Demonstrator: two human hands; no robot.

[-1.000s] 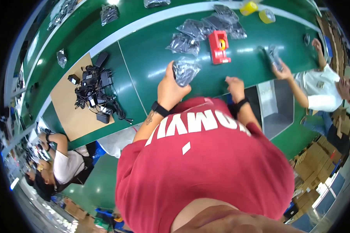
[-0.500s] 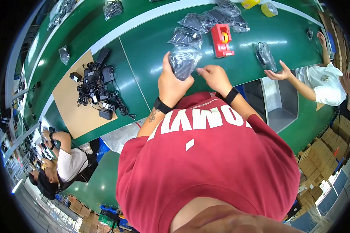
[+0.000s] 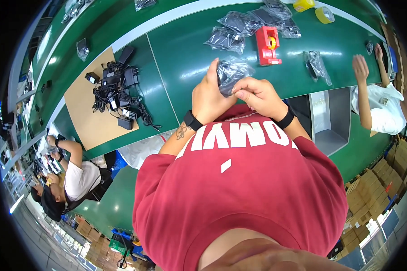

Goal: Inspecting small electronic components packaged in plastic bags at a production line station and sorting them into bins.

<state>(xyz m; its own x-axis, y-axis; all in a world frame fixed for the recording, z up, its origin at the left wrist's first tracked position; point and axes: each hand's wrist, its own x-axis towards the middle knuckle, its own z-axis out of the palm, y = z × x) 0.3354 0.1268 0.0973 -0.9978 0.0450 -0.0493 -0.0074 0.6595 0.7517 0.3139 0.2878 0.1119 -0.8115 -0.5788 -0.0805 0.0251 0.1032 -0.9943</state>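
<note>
A clear plastic bag (image 3: 234,74) with a dark item in it is held up in front of my chest, above the green table. My left hand (image 3: 211,95) grips it from the left, thumb raised along its side. At the bag's lower right edge, my right hand (image 3: 259,95) pinches the plastic between thumb and forefinger. The kind of item inside is hard to make out through the glare. Just beyond lie several similar bagged dark items (image 3: 226,39), and a red tape dispenser (image 3: 267,49) with a yellow-orange roll stands to their right.
On the left, a tangle of black power adapters with cables (image 3: 115,92) lies on a brown cardboard sheet (image 3: 79,118). Another bagged item (image 3: 317,67) lies to the right, near a co-worker's raised hand (image 3: 360,68). A yellow tape roll (image 3: 325,15) sits at the far edge. A grey bin (image 3: 332,119) is at right.
My right hand has come onto the bag's edge and now pinches it. The co-worker at right has let go of the bagged item and lifted the hand away. The whole view has shifted slightly.
</note>
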